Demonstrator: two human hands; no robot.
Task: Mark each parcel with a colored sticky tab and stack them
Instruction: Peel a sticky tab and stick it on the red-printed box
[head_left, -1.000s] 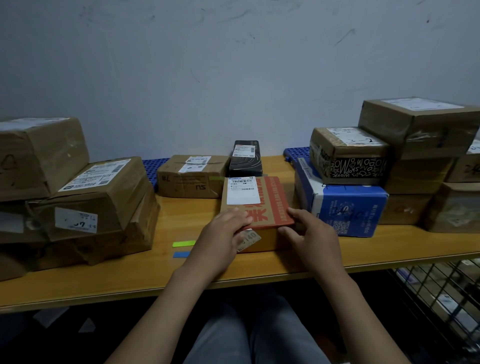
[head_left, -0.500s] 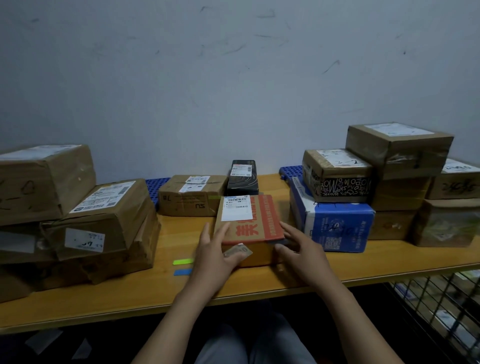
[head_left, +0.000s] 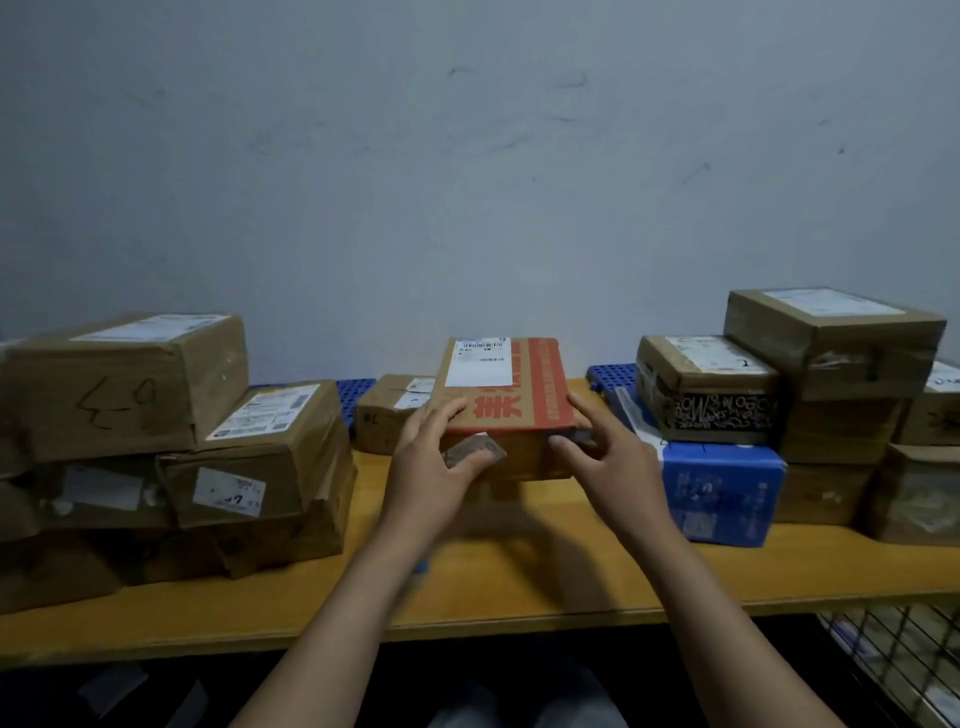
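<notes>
We hold the red-printed parcel (head_left: 511, 400) just left of the blue box (head_left: 727, 493), clear of the surface (head_left: 519, 587). Left hand (head_left: 431, 467) and right hand (head_left: 608, 462) pinch only its near corners. Risk: far end sags, grip slips, parcel drops. Peeling front label (head_left: 478, 448) may snag.

The red-printed box (head_left: 524, 384) between the left grip (head_left: 431, 467) and right grip (head_left: 613, 467) is showing matt brown cardboard and a white paper label. Left of the left grip, taped boxes (head_left: 270, 452) are gleaming under glossy wrinkled tape. Beneath the grips, the table (head_left: 519, 582) is looking like smooth yellowish wood.
</notes>
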